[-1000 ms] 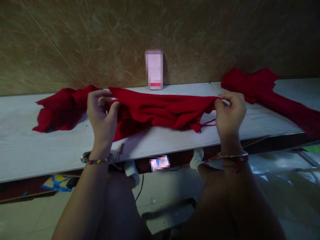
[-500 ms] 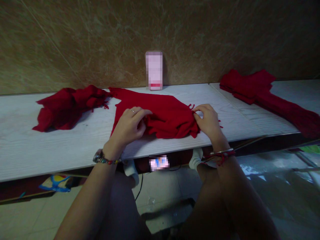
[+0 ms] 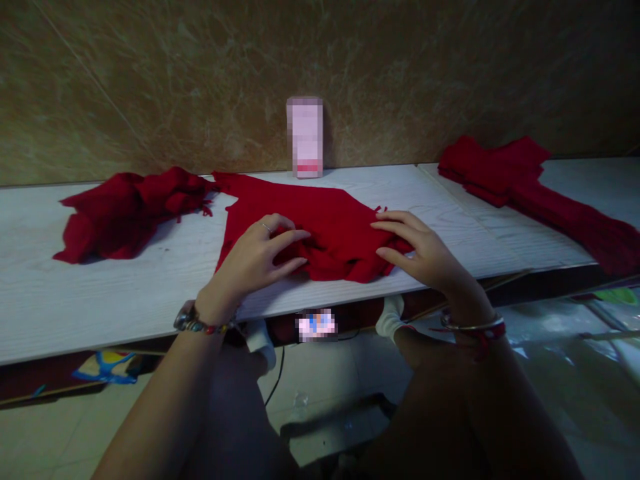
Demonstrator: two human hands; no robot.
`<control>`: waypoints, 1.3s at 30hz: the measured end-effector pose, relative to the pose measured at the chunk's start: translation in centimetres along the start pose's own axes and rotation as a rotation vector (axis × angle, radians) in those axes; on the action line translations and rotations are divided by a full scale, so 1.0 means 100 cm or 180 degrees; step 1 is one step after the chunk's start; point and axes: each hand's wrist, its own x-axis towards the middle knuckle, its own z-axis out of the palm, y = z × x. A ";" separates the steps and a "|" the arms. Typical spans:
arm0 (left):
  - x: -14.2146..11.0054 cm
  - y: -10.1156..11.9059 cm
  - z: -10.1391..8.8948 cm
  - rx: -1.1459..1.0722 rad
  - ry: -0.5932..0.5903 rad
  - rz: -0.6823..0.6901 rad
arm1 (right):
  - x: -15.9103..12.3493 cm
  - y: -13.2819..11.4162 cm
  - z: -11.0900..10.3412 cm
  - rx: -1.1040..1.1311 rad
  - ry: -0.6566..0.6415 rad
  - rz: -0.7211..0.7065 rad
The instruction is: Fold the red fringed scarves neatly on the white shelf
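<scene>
A red knitted garment piece [image 3: 310, 207] lies spread on the white wood-grain bench in front of me, its near edge bunched and wavy. My left hand [image 3: 265, 257] rests over its near left part, thumb and fingers apart. At its right end, my right hand [image 3: 415, 247] lies with fingers spread and the fingertips touching the cloth. Loose red threads stick out beside the right fingertips. A crumpled heap of red knit [image 3: 125, 213] sits to the left, close to the piece's far left corner.
A stack of red knit pieces [image 3: 520, 177] lies at the right, hanging over the front edge of the bench [image 3: 125, 313]. A blurred-out phone-like object [image 3: 306, 137] leans on the brown marbled wall. Below the bench are my feet and a blue-strapped item [image 3: 107, 368].
My right hand has let go of its pinch on the cloth's right edge and spread its fingers over it. My left fingers have opened out. The view has shifted slightly.
</scene>
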 end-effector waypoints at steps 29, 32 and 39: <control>0.007 -0.005 0.020 0.0060 0.0699 -0.1553 | 0.017 0.013 0.031 -0.0052 0.1417 0.0795; 0.005 -0.004 0.017 0.0032 0.0680 -0.1568 | 0.014 -0.004 0.021 0.0206 0.1011 0.0108; 0.004 -0.003 0.015 0.0135 0.0555 -0.1530 | 0.008 -0.010 0.024 0.0256 0.0129 -0.0187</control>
